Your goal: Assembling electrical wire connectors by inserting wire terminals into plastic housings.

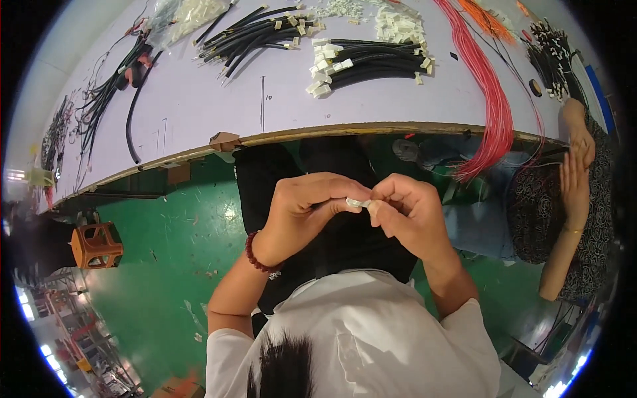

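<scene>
In front of my body, above my lap, both hands meet around a small white plastic piece point(355, 202) that looks like a connector. My left hand point(297, 211) pinches it between thumb and fingers. My right hand point(419, 217) is closed at its other end, thumb against the bent fingers. The fingertips cover part of the piece, so its full shape is hidden. On the table beyond lies a bundle of short black cables point(378, 66) with white connectors on both ends.
The white table's front edge point(318, 131) runs beyond my hands. More black cables point(255, 40), loose white connectors point(398, 26) and red wires point(488, 99) hanging over the edge lie there. A co-worker's hand point(576, 176) is at the right. A brown stool point(98, 245) stands left.
</scene>
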Demonstrator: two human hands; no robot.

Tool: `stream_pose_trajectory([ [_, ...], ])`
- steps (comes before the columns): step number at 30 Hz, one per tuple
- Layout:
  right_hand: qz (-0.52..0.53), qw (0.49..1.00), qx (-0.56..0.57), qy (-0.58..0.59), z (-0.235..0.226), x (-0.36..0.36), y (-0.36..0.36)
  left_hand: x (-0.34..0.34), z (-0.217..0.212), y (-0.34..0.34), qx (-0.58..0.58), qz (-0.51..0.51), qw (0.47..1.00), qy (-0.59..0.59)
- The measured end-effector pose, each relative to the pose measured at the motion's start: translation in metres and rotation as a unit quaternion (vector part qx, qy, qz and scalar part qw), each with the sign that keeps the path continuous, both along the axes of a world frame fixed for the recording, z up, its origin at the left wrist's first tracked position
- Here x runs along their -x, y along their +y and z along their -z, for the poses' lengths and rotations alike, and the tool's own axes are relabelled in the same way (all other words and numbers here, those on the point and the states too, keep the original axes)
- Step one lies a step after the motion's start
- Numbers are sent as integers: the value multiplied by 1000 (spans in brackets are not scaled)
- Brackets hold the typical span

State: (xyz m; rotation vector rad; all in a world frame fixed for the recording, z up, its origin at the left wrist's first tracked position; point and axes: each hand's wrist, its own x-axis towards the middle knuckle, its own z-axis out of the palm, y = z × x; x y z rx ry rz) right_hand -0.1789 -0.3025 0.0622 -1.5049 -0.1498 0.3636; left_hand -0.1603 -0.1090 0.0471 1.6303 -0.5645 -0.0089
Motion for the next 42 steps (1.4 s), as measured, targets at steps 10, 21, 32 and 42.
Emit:
stream_pose_trajectory([
  [10,-57,998,7,-5,2,1,0,11,11,5,161,17,974,156],
  [21,-31,994,70,-79,-4,-3,7,14,16,8,184,-9,975,120],
  [32,-45,971,132,-192,-6,-13,8,8,15,6,137,-24,988,62],
  [42,-91,987,118,-69,-3,-12,7,16,14,13,18,-51,996,64],
])
